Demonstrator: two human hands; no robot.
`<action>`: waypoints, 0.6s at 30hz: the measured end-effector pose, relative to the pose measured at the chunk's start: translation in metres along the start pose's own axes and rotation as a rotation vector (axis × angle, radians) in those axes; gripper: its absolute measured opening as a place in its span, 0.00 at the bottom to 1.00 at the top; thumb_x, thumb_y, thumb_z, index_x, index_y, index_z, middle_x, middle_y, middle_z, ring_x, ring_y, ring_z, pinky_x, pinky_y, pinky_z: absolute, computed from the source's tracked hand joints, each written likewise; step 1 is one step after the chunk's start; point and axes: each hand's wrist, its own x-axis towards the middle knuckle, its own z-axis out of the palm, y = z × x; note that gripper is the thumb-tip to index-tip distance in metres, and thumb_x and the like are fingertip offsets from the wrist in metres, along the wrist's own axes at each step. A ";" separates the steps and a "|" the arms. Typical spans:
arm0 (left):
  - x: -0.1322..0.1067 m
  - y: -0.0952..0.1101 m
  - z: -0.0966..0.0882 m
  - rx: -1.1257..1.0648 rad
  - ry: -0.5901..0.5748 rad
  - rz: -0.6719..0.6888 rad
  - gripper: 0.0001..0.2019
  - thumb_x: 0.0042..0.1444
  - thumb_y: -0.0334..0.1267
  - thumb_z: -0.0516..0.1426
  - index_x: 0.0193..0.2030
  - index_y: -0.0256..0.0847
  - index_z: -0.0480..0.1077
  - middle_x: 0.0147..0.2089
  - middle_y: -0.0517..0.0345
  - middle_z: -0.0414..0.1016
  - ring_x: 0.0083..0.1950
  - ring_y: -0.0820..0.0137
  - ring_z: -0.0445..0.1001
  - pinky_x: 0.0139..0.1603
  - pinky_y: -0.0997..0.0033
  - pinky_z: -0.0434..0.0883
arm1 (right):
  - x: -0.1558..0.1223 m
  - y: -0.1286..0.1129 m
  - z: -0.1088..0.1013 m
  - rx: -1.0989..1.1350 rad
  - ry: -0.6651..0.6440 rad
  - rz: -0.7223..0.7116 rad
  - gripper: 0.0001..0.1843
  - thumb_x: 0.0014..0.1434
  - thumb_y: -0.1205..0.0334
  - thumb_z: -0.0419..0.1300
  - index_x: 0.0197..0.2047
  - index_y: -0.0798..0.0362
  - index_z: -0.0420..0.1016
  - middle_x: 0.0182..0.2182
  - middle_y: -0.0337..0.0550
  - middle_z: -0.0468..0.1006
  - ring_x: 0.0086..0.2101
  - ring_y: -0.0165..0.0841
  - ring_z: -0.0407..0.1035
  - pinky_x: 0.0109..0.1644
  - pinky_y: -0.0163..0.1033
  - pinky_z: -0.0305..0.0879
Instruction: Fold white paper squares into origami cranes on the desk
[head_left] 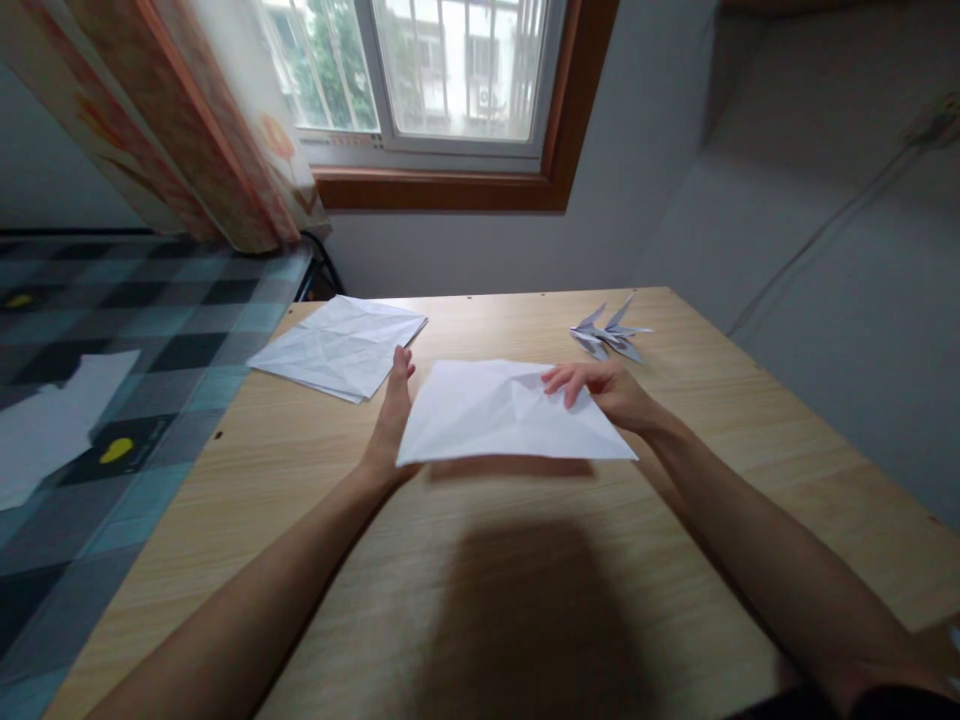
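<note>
A white sheet of paper (487,410) with faint creases hangs slightly above the table, its near edge casting a shadow on the wood. My right hand (592,388) grips its far right part, fingers on top and the thumb hidden below. Along the sheet's left edge stands my left hand (391,415), turned on its side with fingers stretched away from me; its thumb is out of sight. Whether the left palm touches the paper I cannot tell. Just beyond my left hand lies a stack of creased white sheets (341,345).
Folded paper shapes with pointed tips, like origami cranes (611,330), rest at the back right of the wooden table (360,610). To the left, loose white paper (60,420) lies on a checked cloth (187,340). A window (450,70) and curtain (187,120) are behind.
</note>
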 end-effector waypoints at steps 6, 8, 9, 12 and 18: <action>-0.002 0.010 -0.009 0.017 -0.051 0.238 0.24 0.66 0.38 0.49 0.68 0.44 0.59 0.70 0.49 0.62 0.72 0.58 0.59 0.69 0.51 0.62 | -0.006 0.032 0.001 -0.015 0.001 0.109 0.21 0.45 0.44 0.73 0.21 0.52 0.74 0.33 0.48 0.82 0.46 0.45 0.76 0.54 0.56 0.68; -0.002 0.012 -0.012 0.033 -0.117 0.372 0.19 0.66 0.36 0.49 0.61 0.44 0.69 0.68 0.51 0.67 0.72 0.59 0.58 0.70 0.50 0.61 | -0.009 0.039 0.002 -0.033 0.033 0.152 0.20 0.45 0.46 0.73 0.22 0.52 0.73 0.32 0.47 0.82 0.45 0.44 0.76 0.54 0.54 0.68; -0.002 0.013 -0.012 0.042 -0.159 0.419 0.17 0.65 0.37 0.51 0.58 0.45 0.72 0.66 0.50 0.69 0.72 0.58 0.59 0.69 0.49 0.61 | -0.010 0.041 0.003 -0.036 0.034 0.171 0.19 0.45 0.47 0.73 0.23 0.52 0.73 0.32 0.46 0.82 0.46 0.44 0.76 0.54 0.54 0.68; -0.001 0.014 -0.014 0.041 -0.317 0.489 0.17 0.62 0.40 0.55 0.57 0.45 0.74 0.62 0.50 0.74 0.67 0.58 0.67 0.65 0.51 0.66 | -0.013 0.042 0.002 -0.038 -0.014 0.196 0.17 0.46 0.49 0.72 0.29 0.53 0.77 0.36 0.49 0.82 0.50 0.44 0.75 0.56 0.53 0.67; 0.001 0.015 -0.018 -0.038 -0.415 0.454 0.14 0.58 0.35 0.55 0.48 0.43 0.78 0.50 0.51 0.82 0.55 0.60 0.78 0.56 0.57 0.73 | -0.012 0.042 -0.005 -0.209 -0.145 0.084 0.21 0.45 0.48 0.73 0.41 0.50 0.84 0.46 0.52 0.82 0.55 0.47 0.71 0.63 0.56 0.61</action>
